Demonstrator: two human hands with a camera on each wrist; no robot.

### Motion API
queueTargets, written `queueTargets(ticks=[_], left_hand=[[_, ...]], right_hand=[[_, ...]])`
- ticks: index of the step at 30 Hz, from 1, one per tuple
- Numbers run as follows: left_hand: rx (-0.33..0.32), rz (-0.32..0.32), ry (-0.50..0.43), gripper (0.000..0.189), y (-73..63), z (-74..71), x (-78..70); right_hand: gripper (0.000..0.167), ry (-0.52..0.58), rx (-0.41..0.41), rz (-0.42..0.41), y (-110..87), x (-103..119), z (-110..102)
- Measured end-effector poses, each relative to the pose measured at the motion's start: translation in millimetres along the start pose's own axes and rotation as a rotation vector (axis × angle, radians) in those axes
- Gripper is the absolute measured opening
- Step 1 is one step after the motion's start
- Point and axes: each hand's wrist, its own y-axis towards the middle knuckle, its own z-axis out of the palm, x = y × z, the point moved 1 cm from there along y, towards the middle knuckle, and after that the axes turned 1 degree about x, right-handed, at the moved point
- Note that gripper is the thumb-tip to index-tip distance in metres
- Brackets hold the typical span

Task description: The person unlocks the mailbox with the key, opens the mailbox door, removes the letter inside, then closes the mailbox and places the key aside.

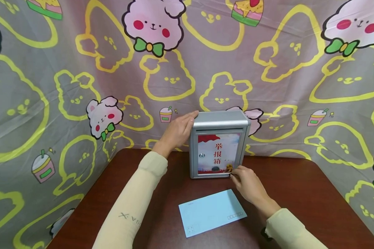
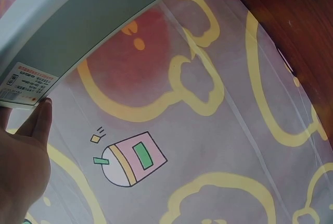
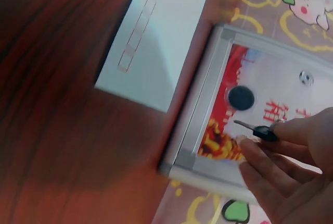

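A silver metal letter box (image 1: 219, 145) stands upright on the table, with a slot near its top, a round lock (image 1: 202, 156) at the left of its front panel and red characters on it. My left hand (image 1: 181, 128) rests against the box's upper left corner, its fingers fairly straight; the left wrist view shows the fingertips beside a printed label (image 2: 28, 83). Between thumb and fingers, my right hand (image 3: 291, 156) pinches a small key with a black head (image 3: 265, 133), its metal blade pointing outward, before the panel's lower right corner. Whether the key touches the panel cannot be told.
A pale blue envelope (image 1: 212, 212) lies flat on the dark reddish-brown table (image 1: 286, 186) in front of the box. Behind the table hangs a grey patterned cloth (image 1: 202, 62), close to the back of the box.
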Motion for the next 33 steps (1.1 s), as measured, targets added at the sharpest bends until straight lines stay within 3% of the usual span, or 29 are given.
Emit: queueTargets(ticks=[14, 23, 33], left_hand=[[0.001, -0.004, 0.0, 0.049, 1.9, -3.2, -1.1], [-0.003, -0.002, -0.006, 0.049, 0.1, -3.1, -2.2], [0.003, -0.02, -0.018, 0.05, -1.5, -0.7, -3.0]], right_hand=[[0.009, 0.101, 0.269, 0.195, -14.1, -41, -15], [0.011, 0.101, 0.295, 0.256, -24.3, -63, -15], [0.008, 0.107, 0.376, 0.309, -35.1, -79, -18]])
